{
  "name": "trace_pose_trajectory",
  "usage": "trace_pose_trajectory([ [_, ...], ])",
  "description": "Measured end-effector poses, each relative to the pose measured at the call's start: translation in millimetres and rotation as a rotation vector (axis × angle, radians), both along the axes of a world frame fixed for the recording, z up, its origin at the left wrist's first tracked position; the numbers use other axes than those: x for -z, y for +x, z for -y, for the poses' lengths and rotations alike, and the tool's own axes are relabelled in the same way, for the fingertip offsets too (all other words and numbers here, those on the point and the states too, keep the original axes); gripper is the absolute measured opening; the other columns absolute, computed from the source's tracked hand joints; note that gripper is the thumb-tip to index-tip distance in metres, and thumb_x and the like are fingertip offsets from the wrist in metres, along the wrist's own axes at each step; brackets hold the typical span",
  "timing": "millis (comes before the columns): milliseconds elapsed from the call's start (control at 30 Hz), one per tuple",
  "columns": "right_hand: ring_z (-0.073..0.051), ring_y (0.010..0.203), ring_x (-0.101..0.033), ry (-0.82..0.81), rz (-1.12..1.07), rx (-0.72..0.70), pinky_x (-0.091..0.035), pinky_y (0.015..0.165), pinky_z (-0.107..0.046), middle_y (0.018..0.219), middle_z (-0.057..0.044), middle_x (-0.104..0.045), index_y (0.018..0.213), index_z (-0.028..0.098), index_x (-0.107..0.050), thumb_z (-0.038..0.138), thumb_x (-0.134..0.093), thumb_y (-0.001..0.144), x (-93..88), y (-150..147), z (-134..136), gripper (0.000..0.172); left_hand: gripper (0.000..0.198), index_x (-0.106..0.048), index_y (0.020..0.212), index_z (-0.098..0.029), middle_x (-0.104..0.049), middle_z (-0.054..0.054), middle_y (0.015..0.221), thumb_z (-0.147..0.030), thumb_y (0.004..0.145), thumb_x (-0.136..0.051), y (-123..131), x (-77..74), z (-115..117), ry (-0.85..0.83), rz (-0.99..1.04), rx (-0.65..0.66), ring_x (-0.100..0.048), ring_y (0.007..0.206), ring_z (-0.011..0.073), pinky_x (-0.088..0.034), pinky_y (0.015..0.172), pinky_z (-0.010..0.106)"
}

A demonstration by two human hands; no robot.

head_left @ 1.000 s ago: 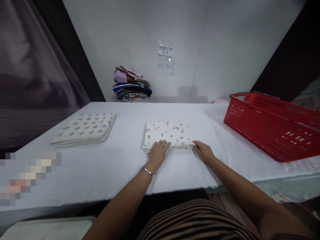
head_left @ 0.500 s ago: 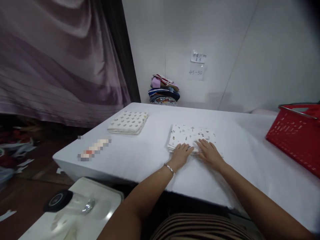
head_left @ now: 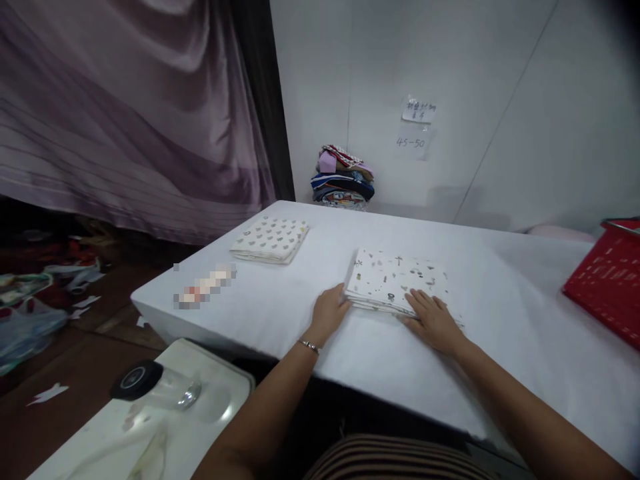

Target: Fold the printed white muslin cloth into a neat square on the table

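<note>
A folded white cloth [head_left: 385, 280] with small scattered grey and olive prints lies on the white-covered table. My right hand [head_left: 433, 320] rests flat on its near right part, fingers stretched out. At the cloth's left edge is my left hand [head_left: 330, 310], a metal bracelet on its wrist. Its fingers are extended along that side and touch the edge; their tips are partly hidden. Further left on the table sits a second folded cloth [head_left: 271, 240], cream with rows of grey motifs.
To the right stands a red plastic basket [head_left: 607, 283]. A blurred-out long item [head_left: 205, 287] lies near the table's left edge. Below left, a pale stand [head_left: 215, 363] carries a clear jar with a black lid [head_left: 137, 380]. Folded textiles [head_left: 343, 177] are stacked behind the table.
My left hand has moved from the cloth's near edge to its left side. The right hand stays on the cloth, slightly lower. The camera view has swung left.
</note>
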State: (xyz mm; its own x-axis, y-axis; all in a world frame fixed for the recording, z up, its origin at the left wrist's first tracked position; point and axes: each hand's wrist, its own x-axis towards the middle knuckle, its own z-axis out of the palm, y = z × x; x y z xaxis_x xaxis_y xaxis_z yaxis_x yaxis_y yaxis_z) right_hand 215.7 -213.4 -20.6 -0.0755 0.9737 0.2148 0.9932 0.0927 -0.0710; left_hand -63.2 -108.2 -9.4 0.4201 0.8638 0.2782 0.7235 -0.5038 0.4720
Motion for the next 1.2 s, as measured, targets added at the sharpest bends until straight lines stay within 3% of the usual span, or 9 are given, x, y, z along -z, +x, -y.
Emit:
trace_pose_trajectory([
  [100, -0.030, 0.133, -0.035, 0.016, -0.089, -0.018, -0.027, 0.106, -0.054, 0.141, -0.012, -0.044, 0.134, 0.020, -0.048, 0.053, -0.038, 0.090, -13.2, -12, -9, 0.055, 0.046, -0.050, 0.123, -0.022, -0.066, 0.004, 0.103, -0.032, 0.080, -0.058, 8, -1.1, 6, -0.146, 0.066, -0.101, -0.058, 0.093, 0.0212, -0.044, 0.079, 0.031],
  [267, -0.022, 0.107, -0.056, 0.135, -0.293, -0.224, -0.041, 0.095, -0.039, 0.115, -0.010, -0.064, 0.110, 0.020, -0.063, 0.037, -0.045, 0.091, -33.6, -59, -47, 0.031, 0.041, -0.050, 0.119, -0.022, -0.064, 0.003, 0.093, -0.026, 0.078, -0.057, 21, -4.0, 11, -0.177, 0.089, -0.145, -0.057, 0.086, 0.0190, -0.041, 0.074, 0.028],
  [467, -0.018, 0.087, -0.056, 0.051, -0.341, -0.235, -0.041, 0.080, -0.030, 0.089, -0.005, -0.064, 0.089, 0.020, -0.066, 0.029, -0.052, 0.088, -40.8, -104, -86, 0.016, 0.026, -0.050, 0.103, -0.021, -0.062, 0.002, 0.090, -0.026, 0.078, -0.057, 21, -1.0, 10, -0.208, 0.141, -0.190, -0.058, 0.082, 0.0171, -0.040, 0.069, 0.027],
  [733, -0.016, 0.086, -0.054, -0.044, -0.354, -0.150, -0.039, 0.075, -0.025, 0.087, -0.004, -0.061, 0.085, 0.020, -0.064, 0.025, -0.053, 0.088, -37.8, -108, -91, 0.013, 0.033, -0.047, 0.104, -0.022, -0.060, 0.003, 0.100, -0.019, 0.074, -0.059, 22, 3.7, 7, -0.218, 0.257, -0.146, -0.057, 0.090, 0.0163, -0.044, 0.079, 0.028],
  [967, -0.015, 0.083, -0.055, 0.056, -0.427, -0.163, -0.040, 0.073, -0.025, 0.085, -0.002, -0.060, 0.083, 0.021, -0.060, 0.026, -0.046, 0.091, -36.8, -107, -85, 0.017, 0.044, -0.047, 0.111, -0.021, -0.062, 0.003, 0.099, -0.012, 0.069, -0.059, 19, 7.5, 4, -0.331, 0.525, -0.110, -0.058, 0.082, 0.0132, -0.047, 0.079, 0.028],
  [1200, -0.015, 0.082, -0.055, 0.010, -0.386, -0.218, -0.040, 0.072, -0.025, 0.084, -0.002, -0.060, 0.081, 0.020, -0.060, 0.024, -0.045, 0.092, -37.9, -107, -81, 0.019, 0.025, -0.053, 0.102, -0.021, -0.065, 0.000, 0.088, -0.017, 0.077, -0.053, 20, 14.6, -4, -0.334, 0.609, -0.113, -0.059, 0.077, 0.0125, -0.047, 0.074, 0.027],
])
